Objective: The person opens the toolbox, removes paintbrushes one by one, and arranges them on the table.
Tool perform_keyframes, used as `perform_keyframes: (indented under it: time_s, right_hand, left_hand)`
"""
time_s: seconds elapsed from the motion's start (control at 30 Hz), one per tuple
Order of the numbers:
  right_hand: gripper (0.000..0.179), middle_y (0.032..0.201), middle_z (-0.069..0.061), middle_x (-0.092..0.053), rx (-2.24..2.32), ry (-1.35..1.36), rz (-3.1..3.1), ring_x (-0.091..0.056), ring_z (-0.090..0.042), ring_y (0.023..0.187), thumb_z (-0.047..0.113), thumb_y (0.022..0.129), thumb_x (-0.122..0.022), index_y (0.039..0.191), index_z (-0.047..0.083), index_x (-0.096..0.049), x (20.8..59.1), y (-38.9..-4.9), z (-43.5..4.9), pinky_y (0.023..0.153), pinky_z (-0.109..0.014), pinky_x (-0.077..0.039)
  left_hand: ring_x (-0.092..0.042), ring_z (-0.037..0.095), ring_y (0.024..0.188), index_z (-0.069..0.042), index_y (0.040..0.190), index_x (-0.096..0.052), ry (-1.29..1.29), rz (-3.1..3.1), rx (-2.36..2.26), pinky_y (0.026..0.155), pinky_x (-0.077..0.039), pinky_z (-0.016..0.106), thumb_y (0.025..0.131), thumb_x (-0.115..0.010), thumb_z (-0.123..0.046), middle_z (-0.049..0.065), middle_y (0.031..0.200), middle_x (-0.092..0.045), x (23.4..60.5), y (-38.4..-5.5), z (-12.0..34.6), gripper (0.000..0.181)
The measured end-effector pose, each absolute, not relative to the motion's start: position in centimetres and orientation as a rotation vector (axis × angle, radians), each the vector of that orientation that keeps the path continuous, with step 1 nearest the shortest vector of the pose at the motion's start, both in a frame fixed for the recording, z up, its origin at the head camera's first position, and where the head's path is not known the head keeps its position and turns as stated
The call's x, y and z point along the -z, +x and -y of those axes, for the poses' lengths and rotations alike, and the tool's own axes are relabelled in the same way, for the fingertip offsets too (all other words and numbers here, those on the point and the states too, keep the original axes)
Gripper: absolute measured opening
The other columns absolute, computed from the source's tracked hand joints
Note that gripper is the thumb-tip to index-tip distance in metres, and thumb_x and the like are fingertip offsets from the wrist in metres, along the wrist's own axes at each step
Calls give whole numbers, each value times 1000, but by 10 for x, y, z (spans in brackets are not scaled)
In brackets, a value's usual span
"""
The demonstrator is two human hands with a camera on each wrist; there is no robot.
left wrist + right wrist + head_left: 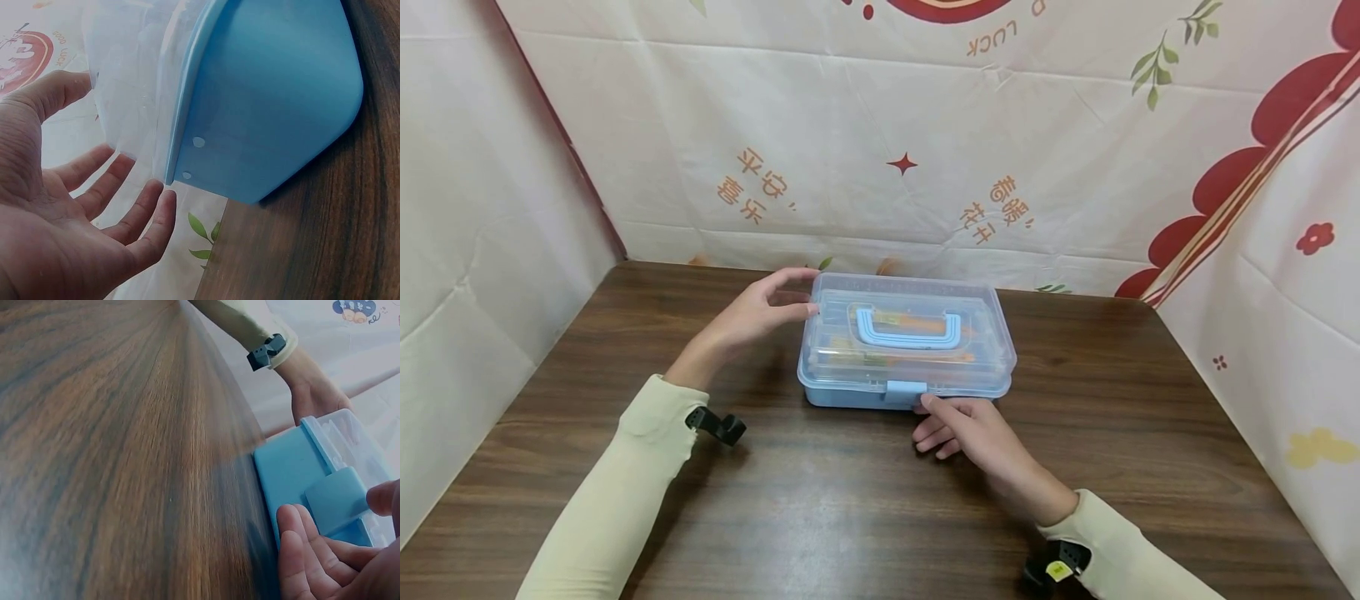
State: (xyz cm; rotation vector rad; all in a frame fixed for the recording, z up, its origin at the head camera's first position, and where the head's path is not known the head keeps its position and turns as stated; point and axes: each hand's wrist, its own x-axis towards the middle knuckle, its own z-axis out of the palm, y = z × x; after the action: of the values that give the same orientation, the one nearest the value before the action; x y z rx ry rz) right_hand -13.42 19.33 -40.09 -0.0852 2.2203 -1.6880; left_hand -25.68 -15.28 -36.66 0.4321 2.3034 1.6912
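A blue box [907, 368] with a clear lid sits flat on the dark wood-grain surface [820, 500], toward its far edge and close to a printed white cloth [850, 117]. The lid is down; on top of it lies a light-blue handle [910, 340], and orange and yellow contents [921, 322] show blurrily through the plastic. A blue latch [905, 390] hangs at the middle of the front side; whether it is fastened is unclear. The left hand [745, 317] is at the box's left end, its grip wide, with thumb and fingers spread apart and their tips at the lid's edge. The right hand [976, 437] is at the front, its grip loose: the thumb rests by the latch's right edge, while the other fingers lie relaxed in front of the blue base, and whether they touch it cannot be told. Both arms wear pale sleeves [617, 492], and a small black device [717, 425] is worn on the left wrist, with another black device [1051, 568] on the right.
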Motion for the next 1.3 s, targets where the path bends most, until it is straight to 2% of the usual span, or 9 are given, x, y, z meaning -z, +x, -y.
perform_keyframes:
  time_s: [0.27,1.03,1.3]
  right_hand:
    - [58,92,-12,-80,1708,28,-2256,-80,-22,83,45,114,-59,122,-10,-77,403,-135,-189,68,-33,-64]
    - [52,81,-14,-78,1887,124,-2270,-74,-18,69,39,110,-69,103,-12,-81,415,-135,-181,63,-31,-64]
    - [54,77,-14,-77,1920,153,-2236,-73,-17,66,39,110,-68,89,-10,-77,415,-135,-180,61,-30,-63]
  left_hand:
    - [-47,36,150,-16,163,-51,423,-2279,-1720,125,-35,64,105,-77,-28,12,164,-48,368,-259,153,65]
    - [-47,36,150,-14,162,-52,415,-2257,-1762,125,-36,62,103,-80,-27,10,163,-50,372,-263,153,66]
    - [-48,36,149,-14,162,-52,419,-2256,-1757,125,-37,62,104,-80,-26,10,163,-50,371,-262,154,66]
